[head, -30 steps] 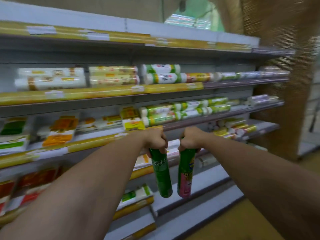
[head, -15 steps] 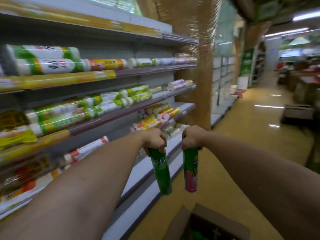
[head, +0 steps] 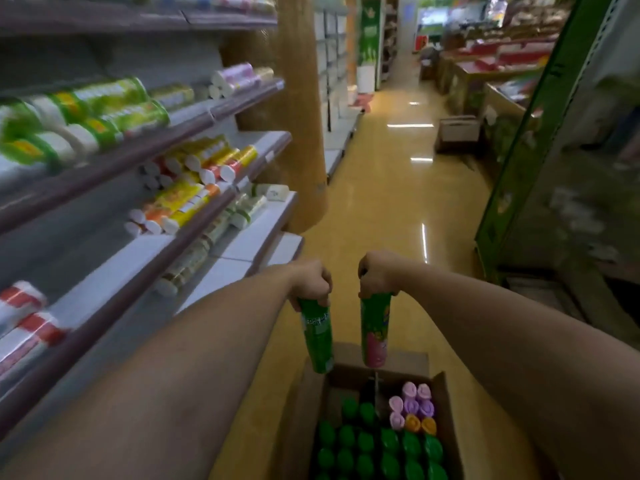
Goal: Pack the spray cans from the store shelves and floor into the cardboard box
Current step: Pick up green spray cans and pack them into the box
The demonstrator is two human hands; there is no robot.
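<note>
Spray cans: green can (head: pixel 317 341) in left hand (head: pixel 313 284), green-and-pink can (head: pixel 374 330) in right hand (head: pixel 375 275), fingers curled round each top. Both hang base-down over the far edge of the cardboard box (head: pixel 446 410). Shelves (head: pixel 194 133) of wrapped rolls close on the left; yellow floor (head: pixel 381 209) beyond. Box holds upright cans: green caps (head: pixel 367 441), purple caps (head: pixel 410 403), two orange caps (head: pixel 420 424).

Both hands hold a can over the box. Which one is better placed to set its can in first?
Probably left. The left hand holds its green can lower, its base by the cardboard box's unfilled far-left corner; the right hand's pink-bottomed can hangs over the far flap.
</note>
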